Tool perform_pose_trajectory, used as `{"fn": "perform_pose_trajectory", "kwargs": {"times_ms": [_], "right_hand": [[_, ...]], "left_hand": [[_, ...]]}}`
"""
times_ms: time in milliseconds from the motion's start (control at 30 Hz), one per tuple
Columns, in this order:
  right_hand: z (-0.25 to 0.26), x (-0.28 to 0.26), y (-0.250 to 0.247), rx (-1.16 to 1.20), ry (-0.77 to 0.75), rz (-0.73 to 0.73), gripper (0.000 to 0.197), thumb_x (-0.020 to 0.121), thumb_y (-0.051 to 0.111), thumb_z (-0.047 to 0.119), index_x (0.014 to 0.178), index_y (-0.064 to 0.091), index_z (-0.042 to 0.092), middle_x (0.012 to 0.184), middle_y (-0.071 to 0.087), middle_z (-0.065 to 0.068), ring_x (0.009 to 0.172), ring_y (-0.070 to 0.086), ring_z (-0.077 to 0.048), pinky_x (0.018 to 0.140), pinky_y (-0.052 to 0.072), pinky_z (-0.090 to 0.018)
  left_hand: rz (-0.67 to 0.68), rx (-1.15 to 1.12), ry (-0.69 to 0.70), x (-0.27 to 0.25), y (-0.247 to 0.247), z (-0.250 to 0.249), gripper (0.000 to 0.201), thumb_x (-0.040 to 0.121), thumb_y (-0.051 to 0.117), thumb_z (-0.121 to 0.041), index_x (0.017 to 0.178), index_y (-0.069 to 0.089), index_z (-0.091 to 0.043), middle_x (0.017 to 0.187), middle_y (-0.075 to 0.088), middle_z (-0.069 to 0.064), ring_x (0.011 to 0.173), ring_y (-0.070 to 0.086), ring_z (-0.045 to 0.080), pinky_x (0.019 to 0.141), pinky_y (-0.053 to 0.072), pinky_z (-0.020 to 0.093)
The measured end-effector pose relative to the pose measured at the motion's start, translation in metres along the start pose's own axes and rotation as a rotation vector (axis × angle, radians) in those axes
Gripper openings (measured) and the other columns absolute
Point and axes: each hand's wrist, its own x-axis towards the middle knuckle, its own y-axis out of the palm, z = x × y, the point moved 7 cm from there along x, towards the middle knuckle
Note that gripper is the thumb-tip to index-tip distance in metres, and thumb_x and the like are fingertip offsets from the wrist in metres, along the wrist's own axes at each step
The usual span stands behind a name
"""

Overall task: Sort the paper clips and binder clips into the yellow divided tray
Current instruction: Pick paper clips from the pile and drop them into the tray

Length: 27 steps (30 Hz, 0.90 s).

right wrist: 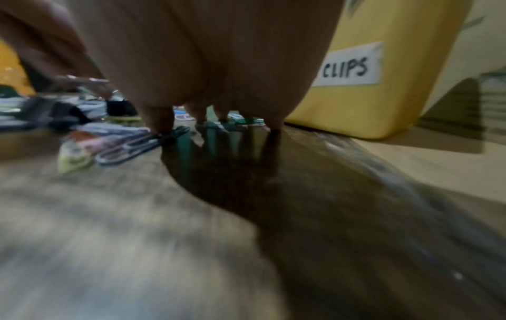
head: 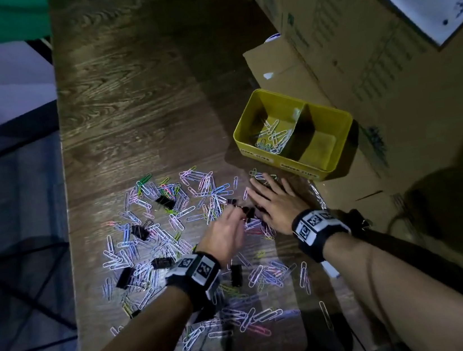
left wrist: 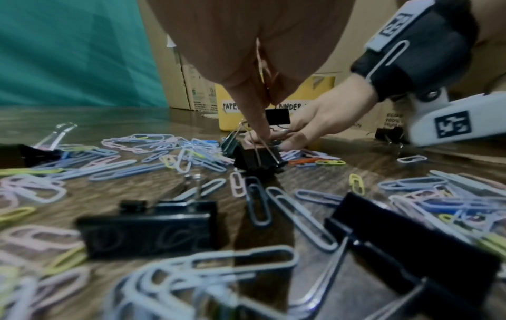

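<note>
Coloured paper clips point(head: 157, 244) and several black binder clips point(head: 140, 231) lie scattered over the dark wooden table point(head: 132, 100). The yellow divided tray point(head: 253, 146) stands at the right; its left compartment holds paper clips point(head: 274, 137) and its right one looks bare. My left hand point(head: 236, 213) reaches down, fingertips pinching the wire handles of a black binder clip point(left wrist: 257, 161) that sits on the table. Just right of it, my right hand point(head: 267, 191) lies flat, its straight fingertips point(right wrist: 161, 123) pressing on paper clips in front of the tray point(right wrist: 383, 104).
Stacked cardboard boxes point(head: 354, 41) rise along the right, and flat cardboard point(head: 277, 63) lies beside the tray. The table's left edge point(head: 66, 197) drops off to the floor. More binder clips point(left wrist: 147, 231) lie close to my left wrist.
</note>
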Motion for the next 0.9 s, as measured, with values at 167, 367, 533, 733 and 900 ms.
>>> {"fn": "perform_pose_trajectory", "kwargs": {"times_ms": [167,367,533,733,900], "right_hand": [[0.002,-0.022,0.002,0.054,0.001,-0.088,0.058,0.096,0.043,0.026,0.148,0.020,0.023,0.159,0.006,0.004,0.147,-0.004,-0.022,0.117,0.003,-0.050],[0.002,-0.003,-0.009,0.081,0.105,-0.062,0.069,0.093,0.046,0.041,0.149,0.011,0.021,0.160,-0.005,-0.002,0.146,-0.008,-0.026,0.117,0.004,-0.055],[0.009,-0.040,0.018,0.081,0.069,0.028,0.069,0.094,0.045,0.042,0.150,0.008,0.024,0.160,-0.008,0.002,0.146,-0.011,-0.023,0.118,-0.001,-0.051],[0.005,-0.093,0.013,0.425,0.127,-0.036,0.064,0.090,0.059,0.033,0.146,0.028,0.025,0.158,0.015,0.003,0.146,0.007,-0.015,0.119,0.013,-0.041],[-0.021,-0.141,0.025,0.452,0.465,0.278,0.034,0.076,0.070,0.047,0.094,0.065,0.019,0.100,0.067,-0.003,0.088,0.064,-0.016,0.083,0.053,-0.033]], "left_hand": [[0.012,0.100,-0.091,-0.001,-0.013,0.029,0.011,0.089,0.046,-0.012,0.097,0.048,-0.019,0.094,0.053,0.008,0.063,0.057,0.032,0.056,0.050,0.043],[-0.002,0.149,-0.190,0.003,-0.022,0.049,0.018,0.084,0.048,-0.003,0.099,0.056,-0.008,0.098,0.054,0.012,0.067,0.058,0.033,0.061,0.052,0.046],[-0.012,0.344,-0.191,0.005,-0.025,0.031,0.028,0.078,0.057,-0.001,0.105,0.061,-0.006,0.112,0.054,0.012,0.091,0.057,0.028,0.075,0.054,0.040],[0.203,0.257,0.075,0.016,0.030,-0.024,0.047,0.081,0.052,-0.006,0.127,0.049,-0.011,0.135,0.043,0.014,0.121,0.045,0.029,0.100,0.042,0.046],[0.569,0.377,-0.016,0.005,0.085,-0.019,0.061,0.095,0.037,-0.040,0.147,0.006,-0.027,0.157,-0.008,0.005,0.143,-0.009,0.027,0.114,0.002,0.055]]}}
